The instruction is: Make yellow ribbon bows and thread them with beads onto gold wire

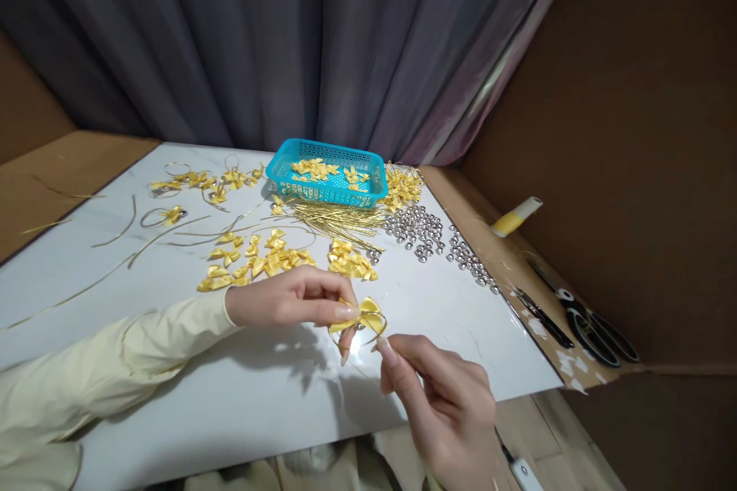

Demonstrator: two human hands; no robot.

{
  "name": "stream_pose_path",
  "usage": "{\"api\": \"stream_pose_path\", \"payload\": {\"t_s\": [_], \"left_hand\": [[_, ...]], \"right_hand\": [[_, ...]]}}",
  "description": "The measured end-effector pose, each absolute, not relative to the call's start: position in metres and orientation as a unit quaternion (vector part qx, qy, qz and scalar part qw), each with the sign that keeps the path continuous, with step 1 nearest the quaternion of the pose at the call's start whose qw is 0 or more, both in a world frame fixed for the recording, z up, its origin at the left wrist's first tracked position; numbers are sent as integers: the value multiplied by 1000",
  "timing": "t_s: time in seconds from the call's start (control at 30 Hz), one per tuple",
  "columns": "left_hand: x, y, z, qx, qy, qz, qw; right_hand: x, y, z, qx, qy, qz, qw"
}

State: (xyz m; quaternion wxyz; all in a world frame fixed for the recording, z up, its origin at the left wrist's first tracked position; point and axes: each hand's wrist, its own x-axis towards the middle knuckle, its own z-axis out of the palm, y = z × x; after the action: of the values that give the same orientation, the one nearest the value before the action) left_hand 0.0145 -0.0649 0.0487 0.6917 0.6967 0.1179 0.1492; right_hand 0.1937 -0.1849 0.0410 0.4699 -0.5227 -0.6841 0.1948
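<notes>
Between thumb and fingers, my left hand (299, 298) pinches a yellow ribbon bow (371, 310) above the front of the white board. A thin gold cord (385, 322) loops round the bow, and a small silvery bead shows just under its middle. My right hand (441, 399) is closed in a pinch on the cord at the loop's right side. Loose yellow bows (270, 255) lie just beyond my left hand, with another heap of bows (351, 261) beside them.
A blue basket (327, 196) with yellow bows stands at the back. Gold cords (339, 221) lie before it, silvery beads (423, 229) to the right. Looped bows (199, 180) lie back left. Scissors (593, 331), a black tool (546, 320) and a yellow-white tube (517, 216) are at right.
</notes>
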Motion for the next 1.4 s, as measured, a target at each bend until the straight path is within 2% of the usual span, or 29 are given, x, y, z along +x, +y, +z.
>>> {"api": "stream_pose_path", "payload": {"t_s": [0.27, 0.57, 1.13, 1.4], "left_hand": [[13, -65, 46, 672, 95, 144, 720], [13, -62, 48, 695, 101, 133, 700], [13, -63, 51, 725, 88, 127, 671], [15, -64, 54, 743, 81, 135, 650]], "right_hand": [[194, -179, 44, -499, -677, 251, 479], [200, -185, 46, -541, -668, 201, 469], [198, -181, 44, -509, -709, 172, 456], [202, -183, 43, -516, -706, 235, 424]]}}
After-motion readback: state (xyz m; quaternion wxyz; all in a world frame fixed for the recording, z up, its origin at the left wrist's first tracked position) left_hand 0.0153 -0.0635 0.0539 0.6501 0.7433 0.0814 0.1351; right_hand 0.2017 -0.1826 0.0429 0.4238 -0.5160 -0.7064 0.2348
